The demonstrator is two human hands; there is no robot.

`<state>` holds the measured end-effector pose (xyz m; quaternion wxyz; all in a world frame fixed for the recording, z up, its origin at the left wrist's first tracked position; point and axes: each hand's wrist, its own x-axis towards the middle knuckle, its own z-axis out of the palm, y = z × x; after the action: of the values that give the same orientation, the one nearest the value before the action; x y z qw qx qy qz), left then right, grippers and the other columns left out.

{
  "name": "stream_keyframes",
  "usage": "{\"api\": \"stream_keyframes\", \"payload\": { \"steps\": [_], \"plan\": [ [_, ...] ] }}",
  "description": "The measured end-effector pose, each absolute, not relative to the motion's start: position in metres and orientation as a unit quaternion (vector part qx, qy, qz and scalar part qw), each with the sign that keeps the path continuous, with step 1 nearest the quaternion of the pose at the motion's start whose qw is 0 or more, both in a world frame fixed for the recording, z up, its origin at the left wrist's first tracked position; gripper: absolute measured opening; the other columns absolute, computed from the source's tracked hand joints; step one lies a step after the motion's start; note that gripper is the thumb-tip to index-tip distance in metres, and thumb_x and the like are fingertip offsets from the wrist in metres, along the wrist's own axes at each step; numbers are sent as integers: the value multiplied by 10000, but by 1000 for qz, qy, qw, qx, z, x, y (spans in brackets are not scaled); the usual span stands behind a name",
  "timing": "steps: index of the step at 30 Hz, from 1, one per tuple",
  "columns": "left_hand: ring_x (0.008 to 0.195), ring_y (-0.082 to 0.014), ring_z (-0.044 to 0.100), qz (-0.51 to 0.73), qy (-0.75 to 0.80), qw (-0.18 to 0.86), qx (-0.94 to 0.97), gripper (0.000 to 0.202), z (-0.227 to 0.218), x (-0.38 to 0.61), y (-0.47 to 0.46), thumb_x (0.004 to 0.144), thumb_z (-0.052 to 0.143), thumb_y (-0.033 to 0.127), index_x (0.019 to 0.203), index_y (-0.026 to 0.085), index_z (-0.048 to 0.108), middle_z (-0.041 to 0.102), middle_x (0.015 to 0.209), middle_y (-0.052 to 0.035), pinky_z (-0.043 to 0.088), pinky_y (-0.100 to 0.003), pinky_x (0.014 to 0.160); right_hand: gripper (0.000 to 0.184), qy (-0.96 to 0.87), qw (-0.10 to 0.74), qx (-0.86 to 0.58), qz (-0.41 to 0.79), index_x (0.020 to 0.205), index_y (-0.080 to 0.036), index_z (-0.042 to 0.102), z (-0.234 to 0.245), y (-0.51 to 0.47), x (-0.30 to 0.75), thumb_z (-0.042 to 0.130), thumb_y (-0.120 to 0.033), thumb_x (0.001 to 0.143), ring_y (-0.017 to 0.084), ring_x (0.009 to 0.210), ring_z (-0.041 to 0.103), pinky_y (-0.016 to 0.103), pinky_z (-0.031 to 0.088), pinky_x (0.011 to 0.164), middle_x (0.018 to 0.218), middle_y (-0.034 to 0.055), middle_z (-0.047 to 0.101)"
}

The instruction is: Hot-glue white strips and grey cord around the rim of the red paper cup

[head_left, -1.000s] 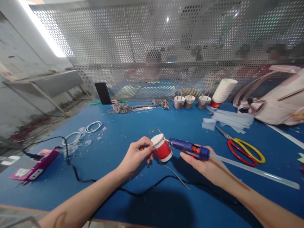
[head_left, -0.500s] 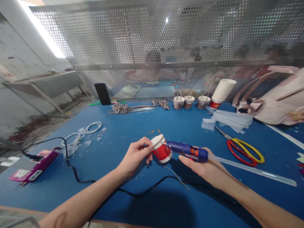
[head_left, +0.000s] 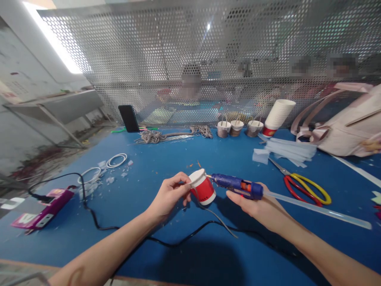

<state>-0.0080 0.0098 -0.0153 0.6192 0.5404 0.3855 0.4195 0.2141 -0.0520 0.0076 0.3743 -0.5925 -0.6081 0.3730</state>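
Note:
My left hand (head_left: 170,195) pinches a small red paper cup (head_left: 204,189) with a white bottom, held tilted above the blue table (head_left: 154,159). A thin grey strip (head_left: 218,218) hangs from the cup towards the table. My right hand (head_left: 262,206) grips a blue glue gun (head_left: 238,185) with an orange trigger; its nozzle touches the cup's rim at the upper right. A long clear glue stick (head_left: 321,210) sticks out behind the gun.
Red and yellow scissors (head_left: 306,188) lie to the right, beside a pile of clear glue sticks (head_left: 288,150). A stack of paper cups (head_left: 278,115) and three small finished cups (head_left: 236,128) stand at the back. A black cable (head_left: 95,218) runs to a pink power strip (head_left: 41,212).
The gun's nozzle dipped onto the side of the cup and has come back up to its rim. Both hands stay in much the same place.

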Motion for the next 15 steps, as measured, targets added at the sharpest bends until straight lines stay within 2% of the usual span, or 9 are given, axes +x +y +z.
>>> {"api": "stream_keyframes", "payload": {
  "steps": [5,8,11,15],
  "plan": [
    [460,-79,510,425,398,620,527,161,-14,-8,11,689,680,257,653,137,578,540,605,13,393,-195,404,398,-563,354,-611,430,505,-202,440,1,-42,232,560,-476,769,82,368,345,229,305,412,395,-57,366],
    [451,-83,499,427,410,613,523,151,-14,-7,12,700,657,254,669,141,563,543,538,16,392,-195,416,400,-560,376,-603,427,537,-187,505,0,-28,242,535,-508,774,79,383,383,233,326,438,458,-37,464],
    [439,-79,486,425,427,588,540,139,-15,-7,13,728,625,260,692,146,555,550,507,20,398,-199,438,370,-572,358,-660,331,653,-184,620,-5,-9,249,517,-521,764,124,476,492,240,348,462,544,-3,560],
    [464,-84,502,435,444,527,579,118,-15,-5,11,735,607,255,696,152,563,541,547,27,416,-207,448,364,-600,244,-730,217,791,-202,668,-18,13,252,470,-507,787,159,499,505,256,354,467,538,-5,554]
  ]
}}
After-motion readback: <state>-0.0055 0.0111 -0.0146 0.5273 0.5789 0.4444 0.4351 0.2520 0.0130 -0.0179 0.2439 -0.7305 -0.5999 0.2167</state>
